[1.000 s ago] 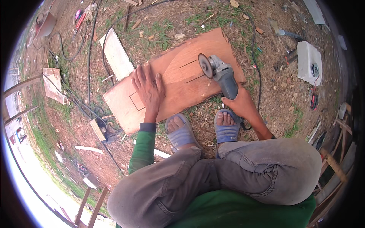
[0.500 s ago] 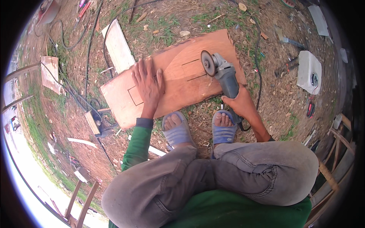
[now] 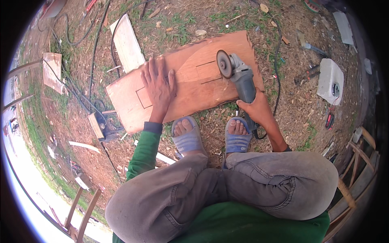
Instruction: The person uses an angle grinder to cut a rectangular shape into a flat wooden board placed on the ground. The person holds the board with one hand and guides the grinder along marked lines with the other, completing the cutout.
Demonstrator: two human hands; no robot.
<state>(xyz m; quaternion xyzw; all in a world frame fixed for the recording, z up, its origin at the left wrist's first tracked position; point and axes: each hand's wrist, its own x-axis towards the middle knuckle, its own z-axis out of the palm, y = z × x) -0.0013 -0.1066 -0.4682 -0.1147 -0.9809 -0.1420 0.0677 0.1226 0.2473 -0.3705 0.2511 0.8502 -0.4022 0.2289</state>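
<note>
A reddish-brown wooden board [image 3: 190, 95] with a rough far edge lies on the ground before my feet. Dark straight lines mark its face, two at the right part and a bracket-like outline at the left. My left hand [image 3: 159, 87] rests flat on the board, fingers stretched out, beside that outline. In my right hand [image 3: 259, 108] is a grey angle grinder [image 3: 244, 86], gripped round its body at the board's near right edge. Its cutting disc [image 3: 224, 64] stands tilted over the right part, near the end of the marked lines; whether it touches the wood I cannot tell.
A pale plank [image 3: 129, 44] lies beyond the board's left end. Black cables [image 3: 94, 52] run over the ground at left, another [image 3: 277, 60] at right. Near the right side are a white plastic container [image 3: 329, 81] and a red-black tool [image 3: 330, 120]. My sandals [image 3: 238, 139] stand close to the board.
The view has shifted slightly. My left hand stays flat on the board, and the angle grinder remains in my right hand at nearly the same spot over the board.
</note>
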